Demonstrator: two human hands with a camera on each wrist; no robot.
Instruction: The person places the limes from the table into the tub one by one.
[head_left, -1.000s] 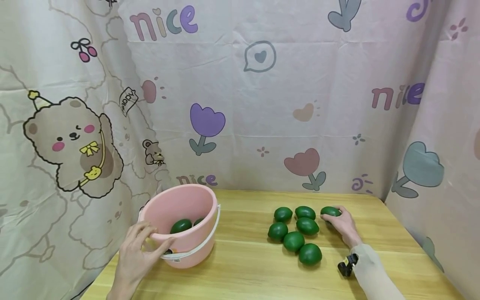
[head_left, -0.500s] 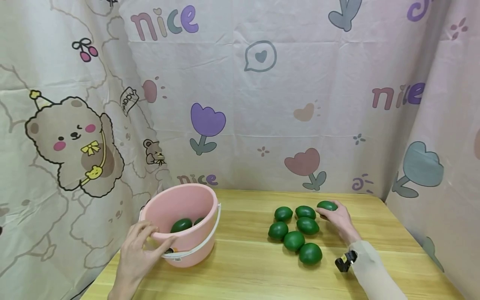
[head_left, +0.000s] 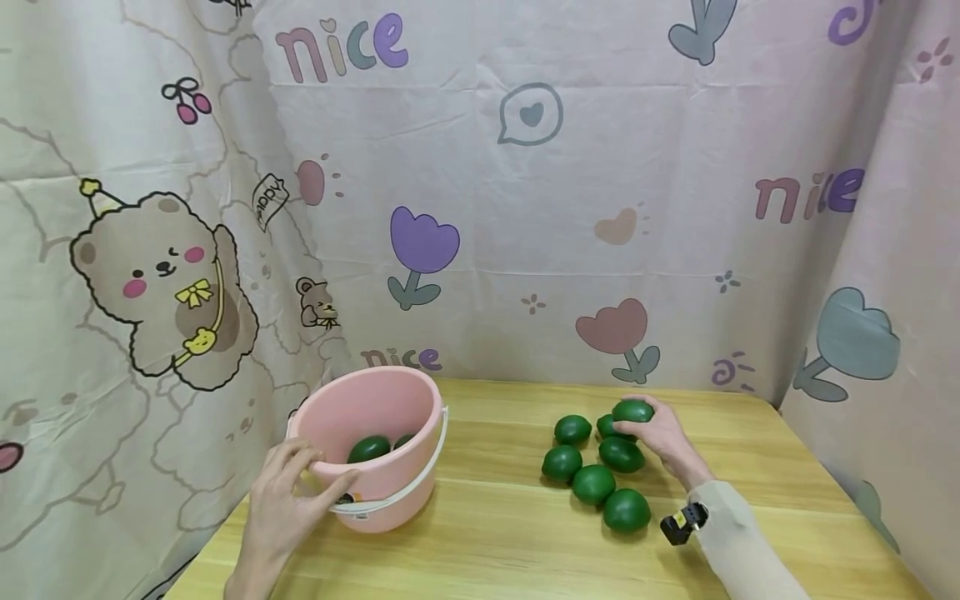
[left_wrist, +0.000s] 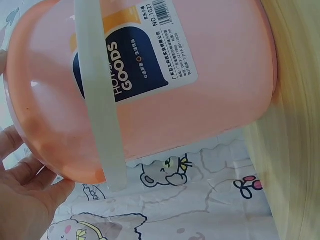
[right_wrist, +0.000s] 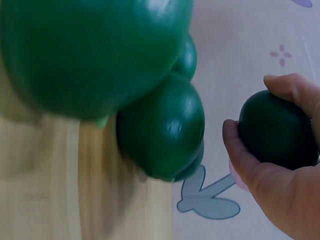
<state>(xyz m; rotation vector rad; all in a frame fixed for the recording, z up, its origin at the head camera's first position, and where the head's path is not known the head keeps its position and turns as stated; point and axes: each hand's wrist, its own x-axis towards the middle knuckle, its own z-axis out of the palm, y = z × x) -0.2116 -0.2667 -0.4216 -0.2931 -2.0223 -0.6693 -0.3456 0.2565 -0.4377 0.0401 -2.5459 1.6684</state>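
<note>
Pale printed curtain (head_left: 480,183) at the back and both sides, w/ bears, tulips & "nice" lettering; wood-grain surface (head_left: 495,533) below. Pink bucket (head_left: 393,477) stands on L side of surface, w/ a white handle (left_wrist: 95,75) hanging down across its outer wall & a label (left_wrist: 175,55) partly behind it. At least 2 green fruits inside: one fruit (head_left: 368,449) in plain sight, another mostly hidden by the near wall.

L hand (head_left: 281,492) grips the near rim, thumb outside, fingers over the edge. R hand (head_left: 667,437), in a pale sleeve (head_left: 742,533), holds a dark green fruit (head_left: 632,411) betw. thumb & fingers, gap just the fruit's width; it's at the far end of a loose group of 6, partly blocking view of one, & looks lifted off the surface.

Handling, my guess: fruit prob. light & firm, maybe moulded plastic, not fragile; skin smooth & shiny, so a bit slippery, & the round shape could roll. Best hold approx. mid-body, thumb opp. fingers, rather than on the tapered tips. Bucket looks like thin, semi-stiff plastic; rim's the sure place to grip.
</note>
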